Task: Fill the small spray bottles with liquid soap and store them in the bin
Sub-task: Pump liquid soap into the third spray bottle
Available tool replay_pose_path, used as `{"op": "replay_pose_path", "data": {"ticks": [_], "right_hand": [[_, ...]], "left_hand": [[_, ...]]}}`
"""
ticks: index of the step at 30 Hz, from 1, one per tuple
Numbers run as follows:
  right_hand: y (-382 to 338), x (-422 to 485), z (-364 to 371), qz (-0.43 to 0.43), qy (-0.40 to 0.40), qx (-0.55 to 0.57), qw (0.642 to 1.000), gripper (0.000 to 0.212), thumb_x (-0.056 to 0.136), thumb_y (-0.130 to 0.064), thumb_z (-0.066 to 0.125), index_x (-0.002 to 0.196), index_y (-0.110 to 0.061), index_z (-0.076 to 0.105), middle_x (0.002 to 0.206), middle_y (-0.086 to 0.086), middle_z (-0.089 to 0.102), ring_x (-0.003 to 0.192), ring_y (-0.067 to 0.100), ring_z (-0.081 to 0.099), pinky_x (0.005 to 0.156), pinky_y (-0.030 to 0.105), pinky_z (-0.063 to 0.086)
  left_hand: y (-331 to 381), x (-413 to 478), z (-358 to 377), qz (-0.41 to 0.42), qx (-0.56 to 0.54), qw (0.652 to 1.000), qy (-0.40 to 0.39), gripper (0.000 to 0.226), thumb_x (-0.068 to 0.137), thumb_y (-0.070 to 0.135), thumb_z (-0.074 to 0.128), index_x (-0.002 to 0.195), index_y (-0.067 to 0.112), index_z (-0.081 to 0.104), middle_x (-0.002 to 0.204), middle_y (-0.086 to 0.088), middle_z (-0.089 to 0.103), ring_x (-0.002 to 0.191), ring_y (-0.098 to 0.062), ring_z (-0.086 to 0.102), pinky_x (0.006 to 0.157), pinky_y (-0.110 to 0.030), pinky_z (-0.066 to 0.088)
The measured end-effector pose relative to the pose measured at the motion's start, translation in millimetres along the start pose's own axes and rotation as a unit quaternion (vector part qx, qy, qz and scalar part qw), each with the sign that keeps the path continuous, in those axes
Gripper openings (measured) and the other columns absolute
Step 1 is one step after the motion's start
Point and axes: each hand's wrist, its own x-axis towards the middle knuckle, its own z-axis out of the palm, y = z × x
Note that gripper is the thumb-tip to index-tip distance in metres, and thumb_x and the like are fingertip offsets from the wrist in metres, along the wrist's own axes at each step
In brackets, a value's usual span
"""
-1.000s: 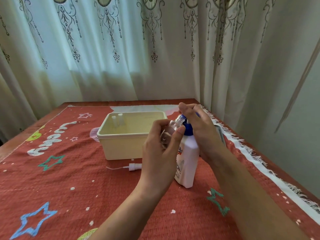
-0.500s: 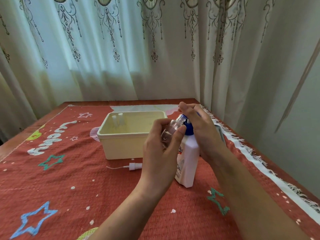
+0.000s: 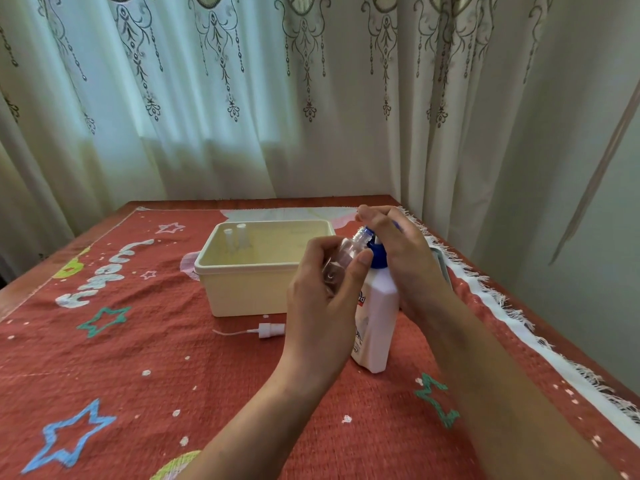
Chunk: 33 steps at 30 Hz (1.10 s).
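My left hand [image 3: 325, 303] grips a small clear spray bottle [image 3: 341, 261] without its top, tilted so its open neck sits at the blue pump [image 3: 376, 256] of a white liquid soap bottle [image 3: 375, 320]. My right hand [image 3: 401, 251] lies over the pump head, fingers curved down on it. The cream bin [image 3: 242, 292] stands behind to the left, with two white-capped small bottles [image 3: 234, 237] upright in its far left corner. The loose white spray top [image 3: 268, 330] with its thin tube lies on the cloth in front of the bin.
A red cloth [image 3: 121, 358] with stars and a white fringed edge covers the wooden table. Curtains hang close behind and to the right. A grey flat object [image 3: 441, 263] lies partly hidden behind my right hand near the table's right edge.
Almost nothing differs. Both hands stay at the pump with the small bottle held at the nozzle; my right hand presses very slightly lower.
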Motion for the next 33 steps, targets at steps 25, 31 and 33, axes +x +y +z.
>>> {"op": "replay_pose_path", "data": {"ticks": [25, 31, 33], "right_hand": [[3.8, 0.3, 0.5, -0.017, 0.004, -0.003, 1.0, 0.031, 0.089, -0.043, 0.064, 0.106, -0.017, 0.062, 0.083, -0.008, 0.065, 0.069, 0.001, 0.064, 0.063, 0.015, 0.051], [4.7, 2.2, -2.0, -0.016, 0.005, -0.018, 1.0, 0.007, 0.093, -0.027, 0.062, 0.097, -0.021, 0.062, 0.087, -0.006, 0.063, 0.073, 0.005, 0.062, 0.063, 0.017, 0.052], [5.5, 3.2, -2.6, -0.022, 0.004, -0.029, 0.999, 0.004, 0.093, -0.023, 0.061, 0.096, -0.021, 0.06, 0.086, -0.007, 0.062, 0.072, 0.003, 0.061, 0.063, 0.017, 0.052]], "left_hand": [[-1.9, -2.1, 1.7, -0.005, -0.009, 1.0, 0.0, 0.016, 0.094, 0.032, 0.064, 0.106, 0.021, 0.061, 0.086, 0.003, 0.067, 0.077, -0.016, 0.064, 0.066, -0.025, 0.051], [-1.7, -3.7, 2.9, 0.003, -0.004, 1.0, 0.0, 0.015, 0.094, 0.032, 0.064, 0.104, 0.021, 0.06, 0.084, 0.0, 0.067, 0.076, -0.021, 0.062, 0.065, -0.028, 0.05], [-2.8, -5.3, 2.8, -0.001, -0.001, 1.0, -0.001, 0.015, 0.094, 0.033, 0.064, 0.104, 0.022, 0.06, 0.084, 0.0, 0.066, 0.076, -0.021, 0.062, 0.065, -0.029, 0.05]]}}
